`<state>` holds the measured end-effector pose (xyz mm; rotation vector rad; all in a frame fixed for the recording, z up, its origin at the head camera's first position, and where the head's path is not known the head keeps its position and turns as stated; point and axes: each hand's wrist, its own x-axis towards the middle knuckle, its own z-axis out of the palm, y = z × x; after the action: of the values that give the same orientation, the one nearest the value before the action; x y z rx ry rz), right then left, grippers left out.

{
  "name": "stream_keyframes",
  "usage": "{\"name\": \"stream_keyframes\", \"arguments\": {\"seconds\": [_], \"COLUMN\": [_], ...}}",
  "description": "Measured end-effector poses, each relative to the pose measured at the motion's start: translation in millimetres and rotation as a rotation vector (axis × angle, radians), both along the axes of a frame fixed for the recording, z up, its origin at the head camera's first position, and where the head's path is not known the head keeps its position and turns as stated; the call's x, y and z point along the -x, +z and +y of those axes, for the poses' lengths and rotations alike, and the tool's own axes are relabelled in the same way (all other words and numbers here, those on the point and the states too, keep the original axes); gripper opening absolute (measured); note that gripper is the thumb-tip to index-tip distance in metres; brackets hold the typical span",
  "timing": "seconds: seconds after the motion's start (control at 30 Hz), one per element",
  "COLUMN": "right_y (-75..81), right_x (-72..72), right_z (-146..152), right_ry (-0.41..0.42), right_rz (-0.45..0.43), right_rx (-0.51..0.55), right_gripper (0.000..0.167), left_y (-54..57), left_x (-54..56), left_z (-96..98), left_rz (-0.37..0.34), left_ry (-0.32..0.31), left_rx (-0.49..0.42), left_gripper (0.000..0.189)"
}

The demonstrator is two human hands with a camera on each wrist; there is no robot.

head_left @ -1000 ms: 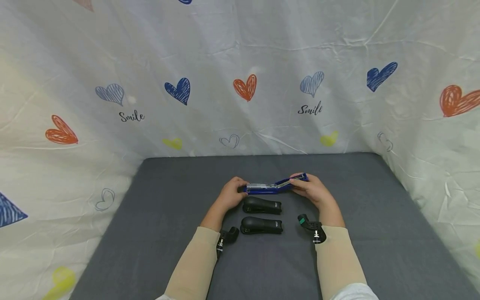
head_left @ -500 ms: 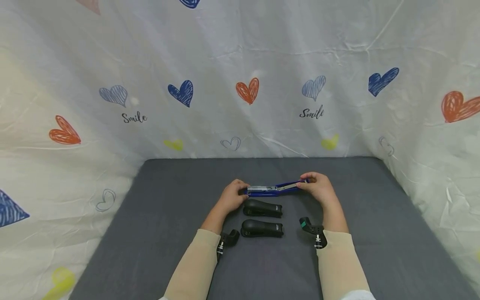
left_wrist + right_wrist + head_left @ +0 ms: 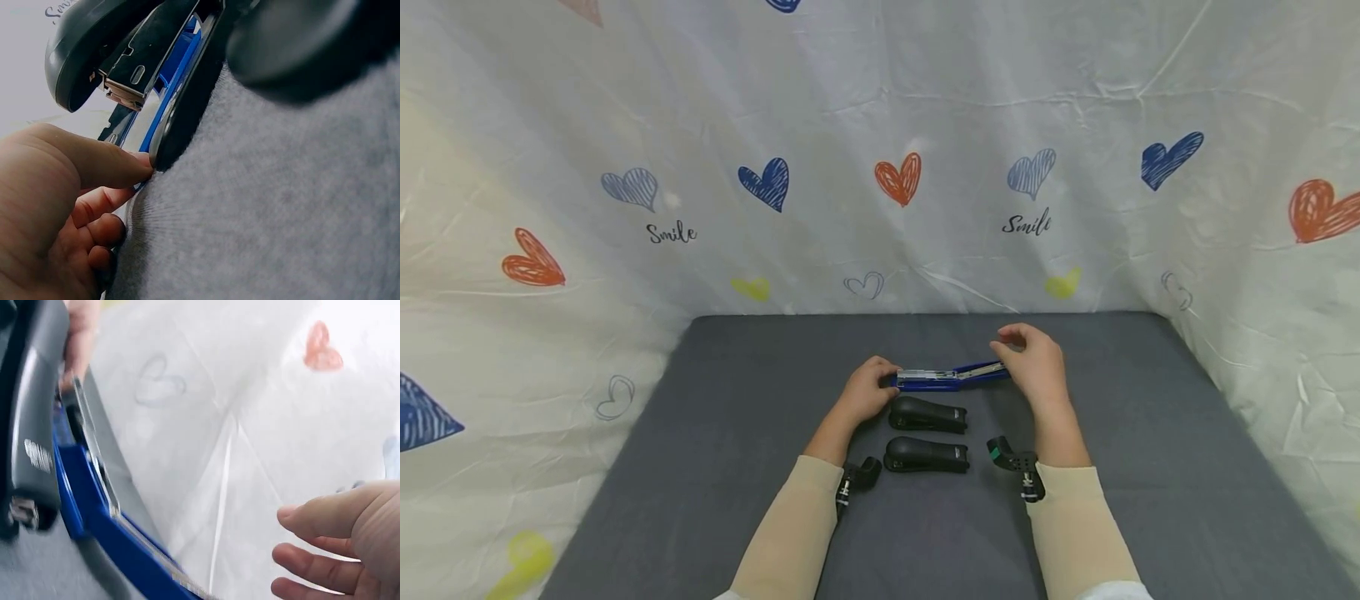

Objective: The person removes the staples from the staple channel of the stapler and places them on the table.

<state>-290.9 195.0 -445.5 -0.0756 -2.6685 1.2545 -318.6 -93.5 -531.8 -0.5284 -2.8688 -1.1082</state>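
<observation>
A blue stapler (image 3: 928, 384) lies folded out on the grey cloth, its metal staple channel facing up and its top arm swung over to the right, slightly raised. My left hand (image 3: 867, 390) pinches its left end, thumb toward me; the left wrist view shows that thumb and fingers (image 3: 106, 156) low on the blue base. Off the stapler's right end, my right hand (image 3: 1036, 362) hovers with loosely bent fingers and holds nothing. In the right wrist view a gap separates that hand (image 3: 350, 544) from the blue arm (image 3: 125, 547).
Two black staplers lie nearer me, one (image 3: 927, 415) just in front of the blue one and another (image 3: 927, 455) below it. The grey table (image 3: 760, 350) ends at a white curtain (image 3: 820, 225) printed with hearts.
My right hand has let go of the stapler's right arm and lifted away. That arm has swung lower and flatter than a second ago. The left hand keeps its grip.
</observation>
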Motion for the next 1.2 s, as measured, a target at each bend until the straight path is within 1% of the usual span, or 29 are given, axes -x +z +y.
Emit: {"name": "stream_keyframes", "arguments": {"seconds": [0.17, 0.4, 0.57, 0.8, 1.0, 1.1, 1.2], "right_y": [2.9, -3.5, -8.9, -14.2, -24.0, -28.3, -32.2], "right_x": [-1.9, 0.0, 0.6, -0.5, 1.2, 1.9, 2.3], "right_z": [-20, -43, -54, -64, -71, -73, -76], "right_ry": [0.042, 0.147, 0.196, 0.264, 0.324, 0.338, 0.329], "right_rz": [0.048, 0.044, 0.047, 0.018, 0.011, -0.006, -0.036], "right_rx": [-0.012, -0.053, -0.101, -0.145, -0.225, -0.265, -0.302], "right_gripper": [0.032, 0.032, 0.033, 0.033, 0.030, 0.029, 0.027], "left_y": [0.2, 1.8, 1.7, 2.2, 3.5, 3.8, 3.5], "left_x": [-0.8, -1.1, -0.4, 0.6, 0.2, 0.2, 0.4], "left_z": [-0.1, -0.1, -0.3, -0.2, -0.1, -0.4, -0.8], "left_rz": [-0.006, -0.005, 0.006, 0.010, 0.003, 0.007, 0.009], "left_ry": [0.003, 0.008, 0.004, 0.008, 0.007, 0.000, -0.001], "left_rx": [-0.003, -0.018, -0.025, -0.017, -0.017, -0.021, -0.029], "left_gripper": [0.034, 0.034, 0.033, 0.033, 0.033, 0.033, 0.033]}}
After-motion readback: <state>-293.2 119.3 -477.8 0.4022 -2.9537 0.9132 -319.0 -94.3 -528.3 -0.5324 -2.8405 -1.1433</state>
